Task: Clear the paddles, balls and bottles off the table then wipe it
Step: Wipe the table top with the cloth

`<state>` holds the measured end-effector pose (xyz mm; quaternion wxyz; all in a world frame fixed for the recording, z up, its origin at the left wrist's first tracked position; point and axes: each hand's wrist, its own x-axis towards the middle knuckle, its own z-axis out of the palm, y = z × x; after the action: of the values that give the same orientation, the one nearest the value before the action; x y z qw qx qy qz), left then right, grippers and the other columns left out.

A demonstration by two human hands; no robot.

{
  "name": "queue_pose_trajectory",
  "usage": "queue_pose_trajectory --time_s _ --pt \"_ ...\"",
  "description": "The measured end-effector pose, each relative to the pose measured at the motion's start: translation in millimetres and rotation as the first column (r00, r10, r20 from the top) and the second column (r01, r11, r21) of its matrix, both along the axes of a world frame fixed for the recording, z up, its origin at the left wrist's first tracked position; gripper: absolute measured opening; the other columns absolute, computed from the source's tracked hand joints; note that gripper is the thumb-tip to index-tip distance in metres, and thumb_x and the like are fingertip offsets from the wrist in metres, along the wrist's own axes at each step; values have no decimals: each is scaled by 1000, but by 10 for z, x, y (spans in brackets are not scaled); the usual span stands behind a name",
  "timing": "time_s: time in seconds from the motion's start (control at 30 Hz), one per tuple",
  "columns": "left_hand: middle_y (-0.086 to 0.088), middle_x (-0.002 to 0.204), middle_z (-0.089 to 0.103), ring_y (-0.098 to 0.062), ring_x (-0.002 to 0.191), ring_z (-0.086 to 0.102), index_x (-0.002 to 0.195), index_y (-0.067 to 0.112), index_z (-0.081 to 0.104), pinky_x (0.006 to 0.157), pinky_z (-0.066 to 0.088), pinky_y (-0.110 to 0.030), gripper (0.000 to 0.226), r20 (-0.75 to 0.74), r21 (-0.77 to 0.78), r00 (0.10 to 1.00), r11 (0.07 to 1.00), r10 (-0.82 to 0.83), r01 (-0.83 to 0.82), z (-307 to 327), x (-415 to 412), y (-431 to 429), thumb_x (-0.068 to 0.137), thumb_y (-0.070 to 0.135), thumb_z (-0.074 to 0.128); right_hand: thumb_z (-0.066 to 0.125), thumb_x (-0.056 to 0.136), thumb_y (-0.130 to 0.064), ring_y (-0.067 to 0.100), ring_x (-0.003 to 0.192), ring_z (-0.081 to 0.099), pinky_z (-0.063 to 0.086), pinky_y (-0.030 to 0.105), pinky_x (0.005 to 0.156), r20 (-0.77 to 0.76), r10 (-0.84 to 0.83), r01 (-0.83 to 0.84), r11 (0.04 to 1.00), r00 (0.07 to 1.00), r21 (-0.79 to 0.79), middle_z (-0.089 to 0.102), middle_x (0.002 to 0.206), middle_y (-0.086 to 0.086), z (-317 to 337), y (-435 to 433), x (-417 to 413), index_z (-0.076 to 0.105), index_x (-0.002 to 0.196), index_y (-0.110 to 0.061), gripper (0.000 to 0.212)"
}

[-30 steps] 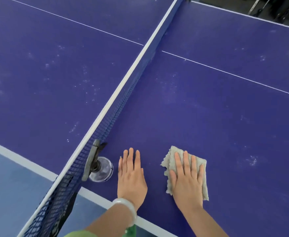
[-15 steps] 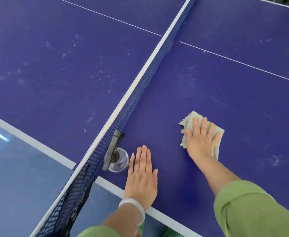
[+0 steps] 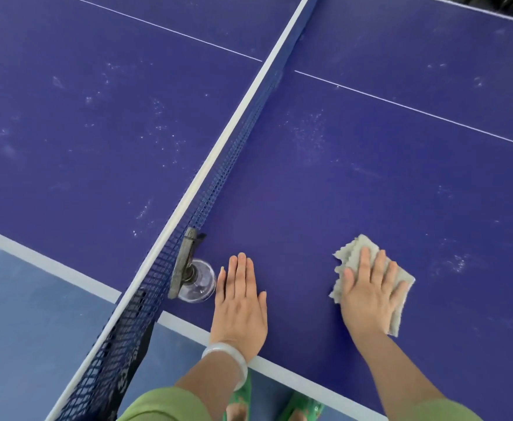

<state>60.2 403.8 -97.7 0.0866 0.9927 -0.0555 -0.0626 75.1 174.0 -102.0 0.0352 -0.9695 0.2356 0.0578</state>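
A blue table-tennis table [image 3: 370, 177] fills the view, with pale dusty smudges on both halves. My right hand [image 3: 370, 293] lies flat, fingers spread, pressing a folded grey cloth [image 3: 401, 278] onto the near right part of the table. My left hand [image 3: 240, 302] rests flat and empty on the table near the front edge, beside the net clamp. No paddles, balls or bottles show anywhere on the table.
The net [image 3: 218, 183] with its white top band runs from the near left to the far middle. Its metal post and clear round clamp base [image 3: 196, 281] sit just left of my left hand. The table's white front edge [image 3: 294, 370] and blue floor [image 3: 21, 314] lie below.
My right hand pushed the cloth away from me, then drew it back toward the front edge, a little further right than at first. My left hand stayed flat in place.
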Motion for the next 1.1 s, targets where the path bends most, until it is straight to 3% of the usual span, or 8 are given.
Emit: queue_pose_trajectory --time_s 0.1,0.3,0.43,0.57,0.8,0.9,1.0,1.1 --pt "-18 159 24 -31 149 19 151 -2 24 119 21 -49 64 0 18 1000 1000 -1 1 -1 -1 -4 98 34 20 14 103 -44 33 150 6 1 56 118 35 -41 41 999 999 17 9 163 9 32 295 -124 3 155 -25 57" --pt "-19 157 29 -32 147 26 149 -3 30 118 23 -49 64 34 31 999 999 -34 33 -30 -5 15 99 36 18 13 102 -45 28 151 7 15 55 117 -25 538 -538 843 843 4 11 163 4 110 287 -852 11 157 -22 59" --pt "-23 153 34 -36 144 30 146 -4 36 117 23 -51 67 45 20 999 1000 3 -4 -13 15 -42 97 40 22 3 101 -49 26 151 5 8 53 119 6 21 -21 999 1000 -40 10 163 3 50 -590 -1083 2 155 -31 58" --pt "-25 150 37 -40 142 31 147 1 37 116 23 -50 68 60 14 984 986 -167 166 99 70 -445 97 44 22 0 100 -47 28 150 -9 -2 55 119 -37 -300 301 952 953 47 -6 164 5 85 -573 -977 -17 151 -31 56" --pt "-23 156 28 -37 146 24 151 6 31 120 23 -50 75 -8 -3 983 983 -181 181 148 208 -1587 96 51 7 9 102 -45 27 150 15 17 52 116 -24 394 -394 919 919 5 13 163 2 122 -719 -1497 15 156 -23 58" --pt "-24 158 22 -40 148 17 153 5 24 120 16 -54 77 -27 32 993 992 -118 119 52 187 -1731 96 54 7 8 102 -45 25 150 12 14 52 118 -14 41 -42 996 999 -83 14 163 3 38 -1436 -1782 12 156 -27 57" --pt "-26 158 17 -41 148 12 153 3 18 120 12 -55 76 2 58 991 989 -137 137 -5 139 -1760 97 53 10 -1 96 -50 25 151 0 1 52 119 -3 -458 458 889 889 -11 6 164 4 99 -1730 -1737 -10 150 -34 57" --pt "-26 158 19 -41 148 13 153 2 22 119 14 -56 75 25 64 991 989 -133 131 -37 141 -1768 97 51 11 14 102 -45 36 146 18 6 59 115 71 -473 475 880 878 -9 24 159 16 106 -1444 -1441 17 154 -21 57"
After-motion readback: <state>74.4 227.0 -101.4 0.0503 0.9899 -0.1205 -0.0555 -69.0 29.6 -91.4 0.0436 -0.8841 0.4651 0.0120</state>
